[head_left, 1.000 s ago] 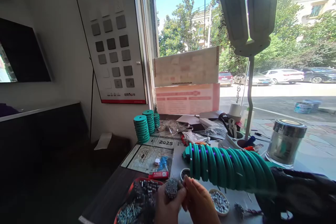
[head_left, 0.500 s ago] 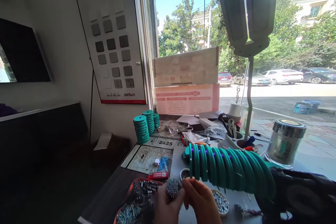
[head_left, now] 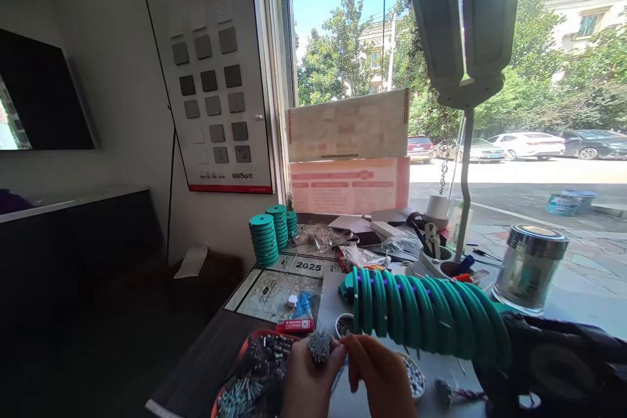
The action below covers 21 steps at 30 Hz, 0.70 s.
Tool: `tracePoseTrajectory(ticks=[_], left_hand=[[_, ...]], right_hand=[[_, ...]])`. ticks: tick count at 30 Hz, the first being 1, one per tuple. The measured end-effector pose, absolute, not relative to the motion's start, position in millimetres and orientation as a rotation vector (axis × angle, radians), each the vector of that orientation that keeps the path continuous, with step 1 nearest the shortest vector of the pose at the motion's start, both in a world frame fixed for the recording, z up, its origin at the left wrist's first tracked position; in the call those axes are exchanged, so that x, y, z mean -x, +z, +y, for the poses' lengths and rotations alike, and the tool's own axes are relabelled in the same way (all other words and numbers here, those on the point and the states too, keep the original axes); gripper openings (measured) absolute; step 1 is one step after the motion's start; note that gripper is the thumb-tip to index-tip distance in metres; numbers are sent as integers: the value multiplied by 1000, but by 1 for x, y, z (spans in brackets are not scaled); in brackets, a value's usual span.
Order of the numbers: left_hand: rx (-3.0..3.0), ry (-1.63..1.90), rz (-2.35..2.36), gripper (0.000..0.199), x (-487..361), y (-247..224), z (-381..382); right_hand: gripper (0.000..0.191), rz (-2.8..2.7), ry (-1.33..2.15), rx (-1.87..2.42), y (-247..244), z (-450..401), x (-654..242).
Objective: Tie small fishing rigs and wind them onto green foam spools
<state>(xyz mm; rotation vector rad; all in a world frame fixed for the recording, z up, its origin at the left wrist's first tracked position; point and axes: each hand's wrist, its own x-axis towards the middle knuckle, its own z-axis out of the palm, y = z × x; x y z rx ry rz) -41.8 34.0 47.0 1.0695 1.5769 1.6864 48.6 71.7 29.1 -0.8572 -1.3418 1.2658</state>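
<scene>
My left hand (head_left: 311, 375) is closed round a tight bundle of thin, silvery-grey pieces (head_left: 319, 346), their ends pointing up; I cannot make out their exact kind. Close beside it, my right hand (head_left: 379, 369) pinches at the bundle's right side, fingertips near my left thumb. Whatever lies between those fingertips is too small to name. A thin blue strand (head_left: 337, 375) shows between the hands. Left of them, a red-rimmed tray (head_left: 215, 405) holds loose screws (head_left: 242, 395) and dark metal parts. Behind my right hand is a round dish of white beads (head_left: 415, 379), partly hidden.
A row of green discs on a dark holder (head_left: 421, 310) reaches over the table from the right. Green disc stacks (head_left: 263, 241) stand at the back left. A red box (head_left: 294, 326), a small dark-filled dish (head_left: 344, 324), a lidded jar (head_left: 529, 271) and a lamp (head_left: 466, 189) are around.
My right hand has shifted slightly, its fingers more bent, and the blue strand now shows between the hands. My left hand still holds the bundle, a little further left. The view has moved slightly.
</scene>
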Motion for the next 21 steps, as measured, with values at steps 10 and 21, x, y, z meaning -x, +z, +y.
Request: tracePoseTrajectory(ticks=[10, 21], left_hand=[[-1261, 1611, 1694, 17, 40, 45, 37], [-2137, 1305, 1646, 14, 44, 71, 27]], right_hand=[[34, -1621, 753, 943, 22, 67, -70], [34, -2165, -39, 768, 47, 72, -90]])
